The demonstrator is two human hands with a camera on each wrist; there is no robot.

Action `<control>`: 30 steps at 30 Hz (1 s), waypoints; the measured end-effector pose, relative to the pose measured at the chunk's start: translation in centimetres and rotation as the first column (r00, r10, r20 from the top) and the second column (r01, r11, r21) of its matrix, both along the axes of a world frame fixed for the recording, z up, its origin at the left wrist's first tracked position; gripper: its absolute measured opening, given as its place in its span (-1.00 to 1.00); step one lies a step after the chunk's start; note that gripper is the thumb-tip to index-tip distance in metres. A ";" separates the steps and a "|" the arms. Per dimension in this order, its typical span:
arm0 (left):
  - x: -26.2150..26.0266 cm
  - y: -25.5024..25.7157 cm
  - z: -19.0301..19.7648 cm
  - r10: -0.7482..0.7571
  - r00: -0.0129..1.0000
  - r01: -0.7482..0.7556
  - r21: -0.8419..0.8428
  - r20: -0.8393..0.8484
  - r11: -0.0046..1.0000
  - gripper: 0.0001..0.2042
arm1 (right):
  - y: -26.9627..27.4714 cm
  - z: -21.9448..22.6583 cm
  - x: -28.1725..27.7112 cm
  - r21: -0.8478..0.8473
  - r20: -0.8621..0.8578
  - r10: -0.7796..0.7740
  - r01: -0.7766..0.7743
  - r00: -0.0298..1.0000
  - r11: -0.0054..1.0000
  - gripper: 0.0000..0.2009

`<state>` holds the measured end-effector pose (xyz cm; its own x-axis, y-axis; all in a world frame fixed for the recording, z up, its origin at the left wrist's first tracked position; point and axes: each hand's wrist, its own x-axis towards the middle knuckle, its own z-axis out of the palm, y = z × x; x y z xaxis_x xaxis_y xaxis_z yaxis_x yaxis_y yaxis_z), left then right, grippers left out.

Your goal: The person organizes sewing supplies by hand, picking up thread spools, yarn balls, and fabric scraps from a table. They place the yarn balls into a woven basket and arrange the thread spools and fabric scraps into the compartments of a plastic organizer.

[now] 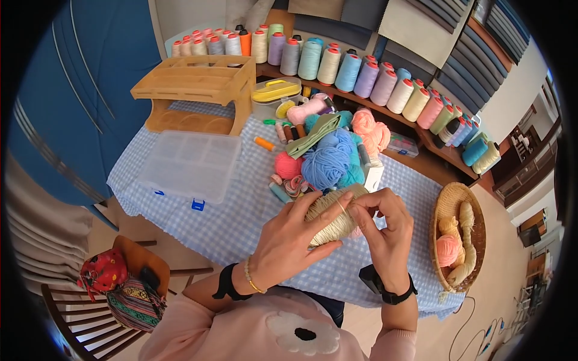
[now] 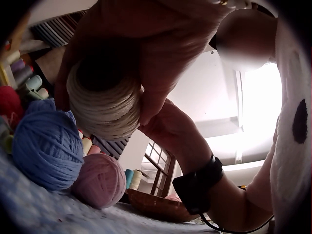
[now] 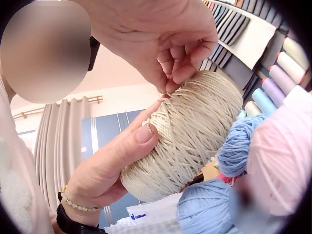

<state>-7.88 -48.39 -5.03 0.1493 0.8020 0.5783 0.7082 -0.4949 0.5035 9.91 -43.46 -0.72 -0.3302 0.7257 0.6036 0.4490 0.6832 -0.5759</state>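
Observation:
A fat spool of cream cord [image 1: 332, 218] is held up over the near side of the table, tilted on its side. My left hand [image 1: 295, 225] grips it, fingers spread around the windings and thumb [image 3: 144, 134] pressed along one side. At the top of the windings, my right hand [image 1: 385, 225] pinches the cord with thumb and curled fingertips, seen close in the right wrist view. Just beyond the spool lie a blue yarn ball [image 1: 327, 161] and a red yarn ball [image 1: 288, 163]. A pink yarn ball [image 2: 100, 180] shows below the spool in the left wrist view.
A wicker basket [image 1: 439, 240] with yarn stands at the right table edge. On the left are a clear divided plastic box [image 1: 186, 162] and a wooden rack [image 1: 192, 81]. Thread cones [image 1: 355, 73] line the back shelf. A chair [image 1: 129, 249] with bags stands at lower left.

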 end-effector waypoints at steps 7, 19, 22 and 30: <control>0.1 0.0 -0.1 -0.011 1.000 0.011 0.006 -0.008 1.000 -0.20 | 0.1 -0.2 0.0 -0.106 -0.073 -0.023 0.015 0.997 0.994 -0.92; 0.5 0.1 0.2 0.048 0.998 -0.049 -0.049 -0.029 0.998 -0.15 | 0.2 -1.4 -0.7 0.034 0.004 -0.036 0.036 0.999 0.999 -0.84; 0.4 0.2 0.1 0.064 0.998 -0.065 -0.054 -0.028 0.996 -0.15 | -0.3 -1.4 -0.7 -0.031 -0.027 0.008 -0.009 1.000 0.999 -0.80; 0.5 0.1 0.5 0.068 0.997 -0.066 -0.052 0.023 0.996 -0.08 | -0.4 -2.0 -0.7 -0.044 -0.040 0.022 -0.023 0.999 0.999 -0.80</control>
